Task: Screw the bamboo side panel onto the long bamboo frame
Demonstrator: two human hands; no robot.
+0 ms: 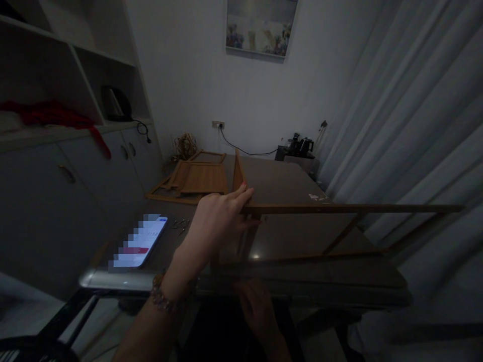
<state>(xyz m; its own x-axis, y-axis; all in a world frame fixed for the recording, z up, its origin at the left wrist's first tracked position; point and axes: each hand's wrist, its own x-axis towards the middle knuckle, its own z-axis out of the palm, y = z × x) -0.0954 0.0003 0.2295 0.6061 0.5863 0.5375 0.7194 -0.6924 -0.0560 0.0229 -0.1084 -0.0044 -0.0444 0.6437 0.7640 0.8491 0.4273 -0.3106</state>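
Right, at the near edge of the brown table (271, 178), the left hand (221, 213) is grasping the left end of a long wooden frame (350, 208), fingers curled over its top rail. That frame stands on its side, stretching away to the right, its far end apparently unsupported by any hand. Just beyond the knuckles a narrow wooden piece (237, 173) rises upright; whether it joins the frame, the fingers hide.

And down in the gloom, the right hand (256, 304) sits low by the table edge, fingers bent; I cannot tell whether it grips anything. Good holding here, I'd say, means a firm pinch close to the corner, the rail level and the lower edge flat on the tabletop, because that long span could easily twist or tip.

Left of the wrist, small metal screws (183, 231) lie loose beside a lit smartphone (149, 241), so the forearm wants careful clearance there. Behind, flat wooden panels (204, 178) rest overlapping.
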